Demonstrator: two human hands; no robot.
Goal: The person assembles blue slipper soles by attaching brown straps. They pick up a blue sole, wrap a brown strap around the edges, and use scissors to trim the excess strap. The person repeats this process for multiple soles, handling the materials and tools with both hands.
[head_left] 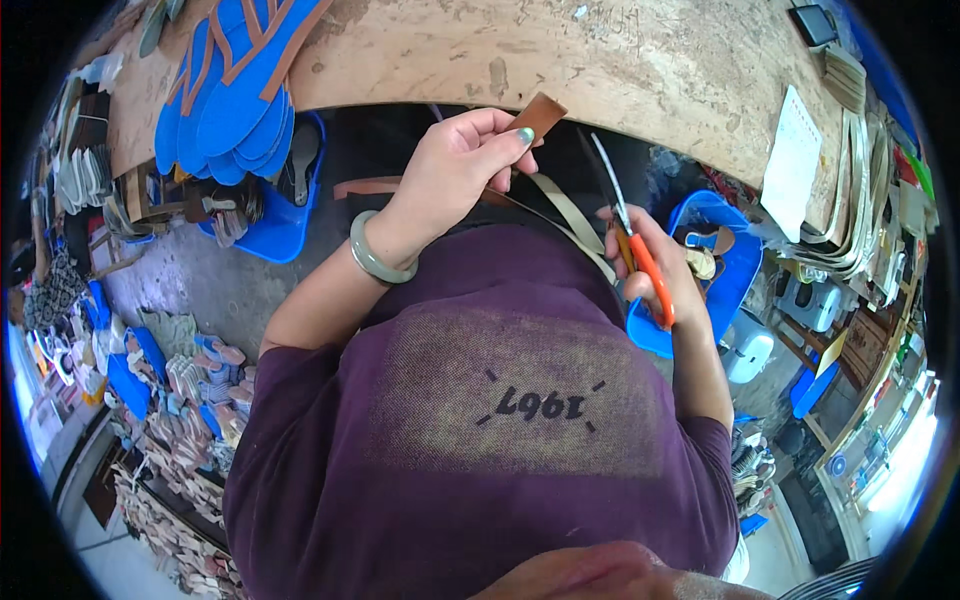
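Observation:
My left hand (440, 175), with a pale bangle (372, 250) at the wrist, pinches a brown leather-like strip (541, 114) between thumb and fingers. The strip's square end sticks up near the table edge; its other part is mostly hidden behind the hand. To the right, my right hand (668, 258) grips scissors (652, 278) with orange handles. Their blades point up and stand apart, a short way right of the strip and not touching it. A beige strip (568, 213) hangs below and between the hands, and a pinkish strip (365, 187) shows behind the left wrist.
Blue sole-shaped pieces with brown straps (235, 120) lie stacked on the wooden table (420, 55) at the left. Blue bins (285, 225) stand below on both sides. White paper (793, 165) and bundled strips (850, 200) lie at the right. Piled shoe parts (180, 450) fill the lower left.

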